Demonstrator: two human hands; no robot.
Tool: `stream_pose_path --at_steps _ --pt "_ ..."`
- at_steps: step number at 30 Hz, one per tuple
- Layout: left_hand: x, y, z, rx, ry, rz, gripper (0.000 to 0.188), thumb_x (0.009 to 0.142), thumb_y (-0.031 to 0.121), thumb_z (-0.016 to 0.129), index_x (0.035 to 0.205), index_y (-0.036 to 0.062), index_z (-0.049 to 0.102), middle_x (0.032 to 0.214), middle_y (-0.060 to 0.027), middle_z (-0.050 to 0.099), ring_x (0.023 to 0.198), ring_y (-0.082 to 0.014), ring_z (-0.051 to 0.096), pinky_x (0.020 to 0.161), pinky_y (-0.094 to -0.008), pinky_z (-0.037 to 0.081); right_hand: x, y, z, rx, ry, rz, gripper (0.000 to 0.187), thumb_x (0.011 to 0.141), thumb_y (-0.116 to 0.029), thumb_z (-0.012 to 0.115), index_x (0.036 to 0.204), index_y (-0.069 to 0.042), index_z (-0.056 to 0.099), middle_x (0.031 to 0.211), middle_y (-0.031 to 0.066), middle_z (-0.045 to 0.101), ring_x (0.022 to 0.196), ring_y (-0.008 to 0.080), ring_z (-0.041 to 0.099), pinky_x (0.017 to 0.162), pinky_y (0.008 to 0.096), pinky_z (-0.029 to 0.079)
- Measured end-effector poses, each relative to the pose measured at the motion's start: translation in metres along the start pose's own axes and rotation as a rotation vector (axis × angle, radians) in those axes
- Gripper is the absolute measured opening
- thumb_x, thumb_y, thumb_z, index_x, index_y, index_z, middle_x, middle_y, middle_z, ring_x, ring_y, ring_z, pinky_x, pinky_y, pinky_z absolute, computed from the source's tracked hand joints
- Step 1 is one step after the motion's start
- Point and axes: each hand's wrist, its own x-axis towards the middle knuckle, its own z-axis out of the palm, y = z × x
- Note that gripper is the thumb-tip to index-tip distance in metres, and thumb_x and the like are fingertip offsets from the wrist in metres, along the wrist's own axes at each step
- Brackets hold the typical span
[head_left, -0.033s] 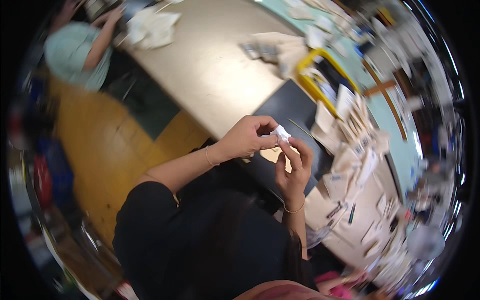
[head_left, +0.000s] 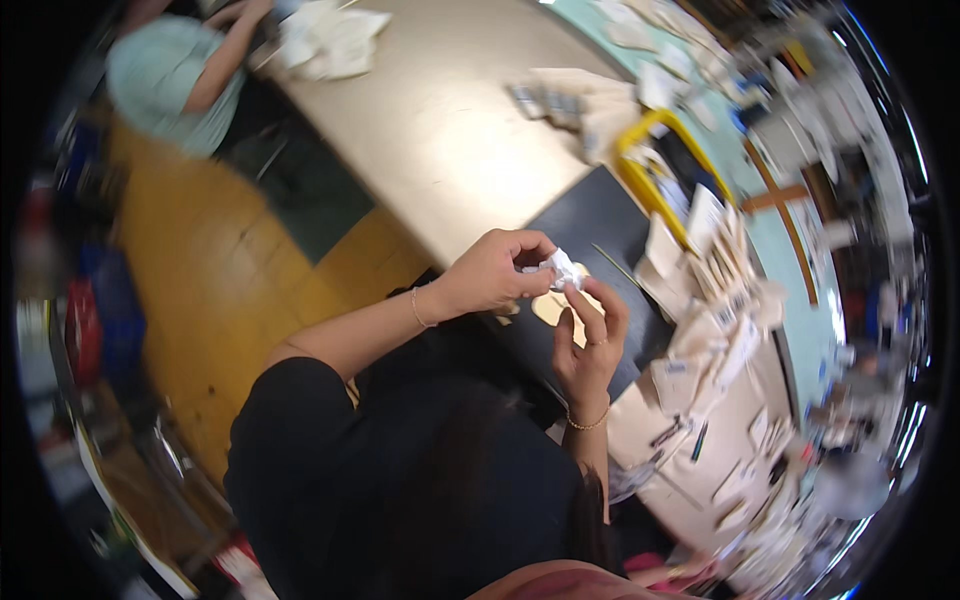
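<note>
Between my hands is a small crumpled white piece (head_left: 566,268), like paper or thin cloth; its exact kind is hard to tell. My left hand (head_left: 500,272) is closed, pinching it between thumb and fingers. From the right, my right hand (head_left: 592,335) has its fingertips on the lower edge of the same piece, fingers bent. Partly covered by my hands, a cream-coloured flat piece (head_left: 547,308) lies below on a dark mat (head_left: 590,215). A thin greenish stick (head_left: 613,262) rests on the mat just beyond my right hand.
A yellow-rimmed tray (head_left: 628,160) stands past the mat. Cream cloth pieces (head_left: 695,340) are heaped on the right, with a dark pen (head_left: 699,442) near them. Grey-tipped cloth items (head_left: 545,100) lie on the far table. Another person in pale green (head_left: 170,85) works at far left.
The surroundings have shifted slightly right in the picture as my view turned. Both hands keep nearly the same pose at the white piece.
</note>
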Motion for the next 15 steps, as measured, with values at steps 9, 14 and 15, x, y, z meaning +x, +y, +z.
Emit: stream_pose_path --at_steps 9,14,15 --pt "-0.1 -0.161 -0.159 0.16 0.68 -0.292 0.018 0.088 0.013 0.072 0.091 -0.0016 0.062 0.082 -0.0096 0.072 0.07 -0.012 0.069 0.064 -0.0295 0.054 0.003 -0.009 0.056 0.14 -0.348 0.084 0.031 0.086 0.007 0.069 0.115 -0.005 0.072 0.115 0.0137 0.067 0.102 0.0295 0.067 0.088 0.0367 0.054" --pt "-0.075 -0.296 -0.209 0.034 0.854 -0.52 0.023 0.089 0.015 0.072 0.097 -0.0058 0.065 0.087 -0.0135 0.074 0.071 -0.0189 0.072 0.063 -0.0332 0.057 0.004 -0.022 0.078 0.142 -0.464 0.088 0.024 0.09 0.009 0.067 0.11 -0.002 0.072 0.104 0.014 0.069 0.094 0.0278 0.068 0.083 0.0339 0.054" --pt "-0.053 -0.313 -0.219 0.166 0.881 -0.616 0.027 0.089 0.017 0.073 0.099 -0.0072 0.067 0.087 -0.0142 0.074 0.069 -0.0213 0.071 0.063 -0.0345 0.056 0.006 -0.024 0.082 0.133 -0.494 0.093 0.023 0.09 0.009 0.067 0.11 -0.002 0.072 0.104 0.014 0.069 0.094 0.0277 0.068 0.083 0.0338 0.054"
